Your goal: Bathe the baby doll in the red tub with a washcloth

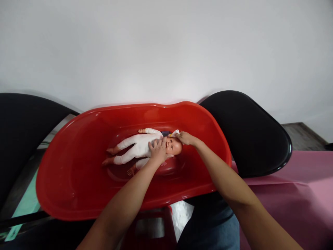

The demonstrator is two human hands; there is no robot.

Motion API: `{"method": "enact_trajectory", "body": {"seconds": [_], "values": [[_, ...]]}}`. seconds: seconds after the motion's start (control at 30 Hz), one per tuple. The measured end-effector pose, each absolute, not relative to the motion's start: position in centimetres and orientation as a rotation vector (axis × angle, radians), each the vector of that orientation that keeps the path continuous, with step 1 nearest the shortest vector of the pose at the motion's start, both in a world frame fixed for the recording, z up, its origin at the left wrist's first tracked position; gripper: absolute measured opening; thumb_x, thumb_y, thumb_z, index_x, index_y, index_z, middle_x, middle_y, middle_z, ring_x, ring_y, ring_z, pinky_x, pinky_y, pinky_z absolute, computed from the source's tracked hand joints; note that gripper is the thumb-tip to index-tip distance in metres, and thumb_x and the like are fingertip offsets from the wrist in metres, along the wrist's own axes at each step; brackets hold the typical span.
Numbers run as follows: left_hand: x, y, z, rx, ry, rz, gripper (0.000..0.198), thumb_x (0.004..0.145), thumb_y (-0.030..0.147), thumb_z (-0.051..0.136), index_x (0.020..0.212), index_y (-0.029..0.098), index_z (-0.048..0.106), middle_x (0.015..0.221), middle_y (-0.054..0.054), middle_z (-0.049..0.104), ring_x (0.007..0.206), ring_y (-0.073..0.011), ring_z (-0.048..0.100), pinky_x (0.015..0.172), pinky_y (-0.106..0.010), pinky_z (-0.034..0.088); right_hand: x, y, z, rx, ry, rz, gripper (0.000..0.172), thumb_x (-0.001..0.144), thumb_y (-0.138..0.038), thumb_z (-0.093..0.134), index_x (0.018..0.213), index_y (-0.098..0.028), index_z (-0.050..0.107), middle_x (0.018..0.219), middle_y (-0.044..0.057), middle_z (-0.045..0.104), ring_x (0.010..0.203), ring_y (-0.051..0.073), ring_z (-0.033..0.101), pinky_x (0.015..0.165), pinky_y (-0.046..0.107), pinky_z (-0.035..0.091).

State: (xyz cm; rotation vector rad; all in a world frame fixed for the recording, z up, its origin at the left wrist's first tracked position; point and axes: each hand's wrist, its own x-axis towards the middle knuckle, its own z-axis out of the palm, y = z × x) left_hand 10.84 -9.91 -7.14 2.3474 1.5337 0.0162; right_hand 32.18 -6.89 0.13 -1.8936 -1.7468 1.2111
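A baby doll (144, 144) in a white long-sleeved suit lies on its back in a red baby bathtub (70, 170), its head to the right and its bare feet to the left. My left hand (158, 150) grips the doll at the neck and jaw, fingers over its upper chest and thumb by the side of its head. Beside the far side of the head, my right hand (186, 138) is closed on a small white and yellow item (174, 133), mostly hidden by the fingers. Something dark (165, 133) shows next to the doll's far shoulder.
Black chair seats stand on the right (244, 132) and the left (23, 128) of the tub. Behind it rises a white wall (166, 52). A pink surface (299, 198) spreads at the right, and a red stool (153, 229) shows below the tub's near rim.
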Motion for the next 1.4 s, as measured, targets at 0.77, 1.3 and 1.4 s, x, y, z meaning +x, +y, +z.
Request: {"method": "enact_trajectory", "body": {"seconds": [0.77, 1.3, 1.4], "values": [[10.8, -9.9, -6.7, 2.3, 1.532, 0.073, 0.108, 0.087, 0.072, 0.077, 0.174, 0.025, 0.032, 0.166, -0.018, 0.049, 0.154, -0.0448, 0.034, 0.131, -0.072, 0.011, 33.3, -7.5, 0.3, -1.905, -1.656, 1.454, 0.046, 0.079, -0.029, 0.083, 0.121, -0.022, 0.065, 0.093, 0.004, 0.076, 0.066, 0.015, 0.065, 0.054, 0.021, 0.046], [10.8, -9.7, -5.9, 2.273, 1.561, 0.072, 0.102, 0.09, 0.075, 0.072, 0.172, 0.027, 0.034, 0.169, -0.015, 0.048, 0.152, -0.0418, 0.038, 0.131, -0.069, 0.015, 32.5, -7.0, 1.1, -2.116, -2.195, 1.348, 0.028, 0.067, -0.014, 0.084, 0.084, -0.02, 0.062, 0.081, -0.002, 0.067, 0.072, 0.014, 0.059, 0.063, 0.024, 0.038], [10.7, -9.8, -5.7, 2.273, 1.562, 0.077, 0.104, 0.088, 0.073, 0.076, 0.172, 0.027, 0.035, 0.171, -0.015, 0.047, 0.152, -0.0415, 0.039, 0.132, -0.068, 0.015, 31.7, -7.1, 1.3, -2.196, -2.269, 1.272, 0.029, 0.074, -0.02, 0.085, 0.093, -0.021, 0.062, 0.087, 0.001, 0.072, 0.074, 0.017, 0.064, 0.063, 0.026, 0.04]]}}
